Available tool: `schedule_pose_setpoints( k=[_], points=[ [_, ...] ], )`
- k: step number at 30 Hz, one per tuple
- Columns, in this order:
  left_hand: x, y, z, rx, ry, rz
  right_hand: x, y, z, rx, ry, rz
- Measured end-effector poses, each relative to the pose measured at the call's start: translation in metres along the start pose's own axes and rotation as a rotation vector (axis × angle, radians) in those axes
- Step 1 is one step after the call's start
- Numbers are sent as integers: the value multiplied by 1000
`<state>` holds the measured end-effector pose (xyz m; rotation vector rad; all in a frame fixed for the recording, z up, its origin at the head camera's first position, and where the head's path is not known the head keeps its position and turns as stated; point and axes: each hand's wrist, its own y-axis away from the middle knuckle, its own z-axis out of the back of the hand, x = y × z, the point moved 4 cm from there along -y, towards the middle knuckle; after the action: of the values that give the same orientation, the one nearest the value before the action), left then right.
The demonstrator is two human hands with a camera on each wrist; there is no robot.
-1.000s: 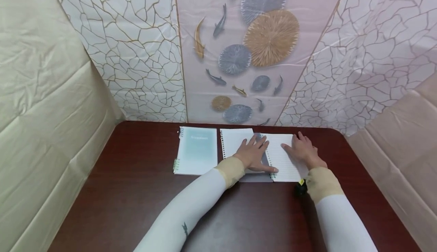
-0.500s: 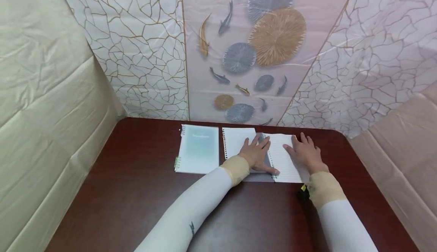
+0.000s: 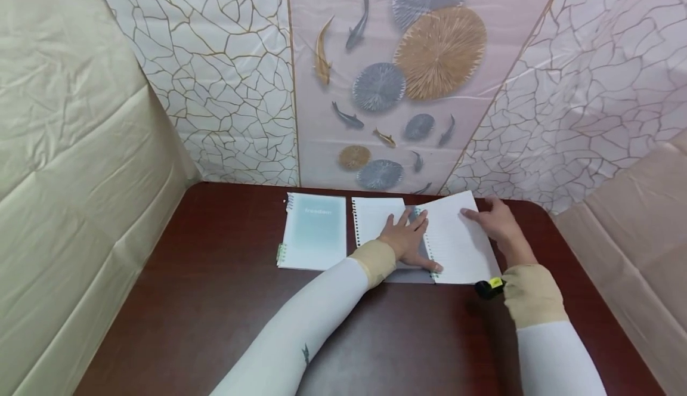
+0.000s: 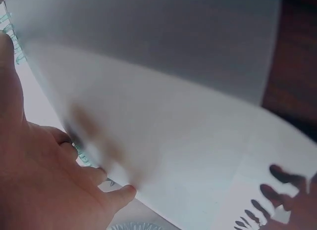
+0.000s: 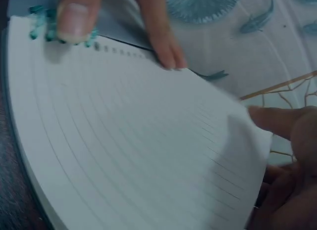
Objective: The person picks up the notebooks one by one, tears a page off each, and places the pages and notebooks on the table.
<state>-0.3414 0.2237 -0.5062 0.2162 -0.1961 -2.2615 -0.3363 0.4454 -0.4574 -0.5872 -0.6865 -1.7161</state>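
An open spiral notebook with lined pages and green coils point(image 3: 433, 275) lies toward the right back of the table. My left hand point(image 3: 405, 243) rests spread over its grey cover and binding, the thumb on the lower coils. With thumb above and fingers beneath, my right hand point(image 3: 501, 224) pinches the outer edge of a lined page point(image 5: 129, 126); that page's top right corner is raised. Partly under my left hand lies a white sheet point(image 3: 370, 214) with a row of holes along its left edge. Its torn holes point(image 4: 262, 203) show in the left wrist view.
A closed notebook point(image 3: 316, 238) with a pale teal cover lies left of the sheet. At the right wrist is a black object point(image 3: 485, 289) with a yellow tag. A patterned cloth point(image 3: 241, 86) hangs behind the dark red table point(image 3: 214, 306).
The right hand, earlier laid on the page, now pinches its edge and has moved slightly right, lifting the page's corner. The left hand stays on the binding. The head view shifts slightly.
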Motion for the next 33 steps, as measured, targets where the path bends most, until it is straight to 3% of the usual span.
schedule_pose_setpoints(
  k=[3,7,10,12,21,33],
  points=[
    [1,4,3,-8,23,-12,1,-2,1,26,110,69],
    [4,-9,-8,51,22,15,-1,-1,-3,20,209,206],
    [6,-21,-16,86,12,33,-4,0,-5,5,241,247],
    [7,-21,-17,82,10,36,-9,-1,-7,-11,255,262],
    [2,-12,-11,67,30,42,-30,0,-14,-42,180,219],
    [1,-13,-15,36,51,50,-44,2,-17,-86,53,154]
  ],
)
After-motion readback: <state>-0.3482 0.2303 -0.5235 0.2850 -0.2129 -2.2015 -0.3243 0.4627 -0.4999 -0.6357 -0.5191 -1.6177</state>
